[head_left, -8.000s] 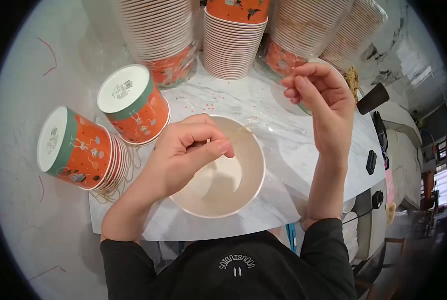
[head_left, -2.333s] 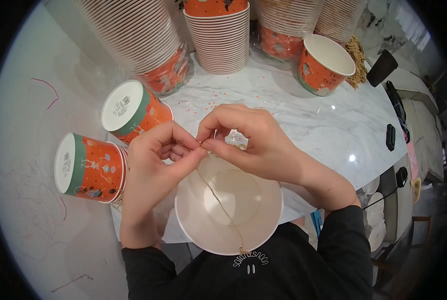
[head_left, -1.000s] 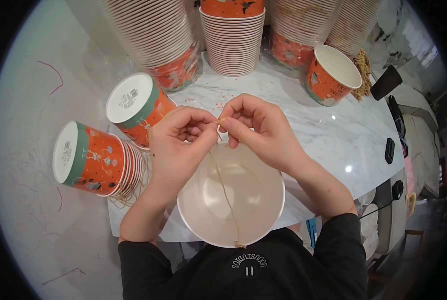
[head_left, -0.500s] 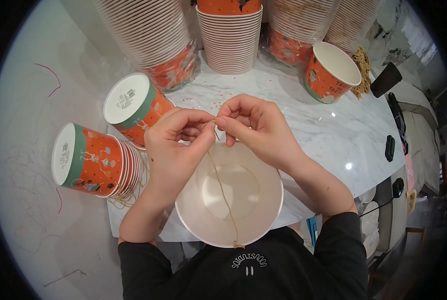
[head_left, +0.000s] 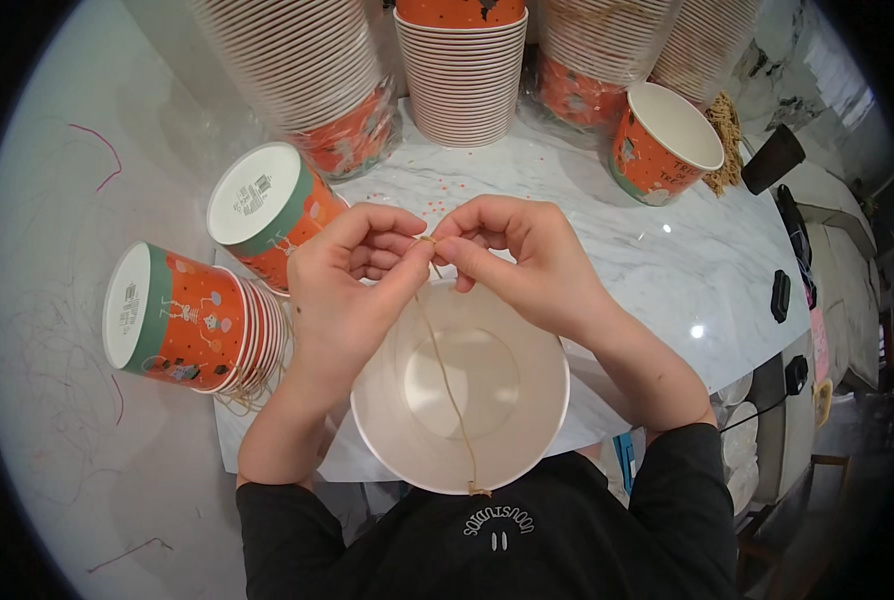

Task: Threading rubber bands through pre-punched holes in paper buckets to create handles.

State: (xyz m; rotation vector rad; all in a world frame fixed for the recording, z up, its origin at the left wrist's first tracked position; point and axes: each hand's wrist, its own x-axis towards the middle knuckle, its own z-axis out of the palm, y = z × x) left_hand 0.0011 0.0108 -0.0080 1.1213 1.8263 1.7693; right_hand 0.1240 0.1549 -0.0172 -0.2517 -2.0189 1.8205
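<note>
Two orange-and-green paper cup stacks point(head_left: 202, 315) lying left, white printed bases point(head_left: 259, 194) facing up

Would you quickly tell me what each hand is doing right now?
Left hand: closed, pinching the string at the paper cup rim.
Right hand: closed, pinching the same string.

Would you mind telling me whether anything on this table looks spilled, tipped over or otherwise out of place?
Two stacks of orange paper cups lie tipped on their sides at the left, while the other stacks stand upright. Small pink specks are scattered on the marble table beyond the hands, like spilled bits.
</note>
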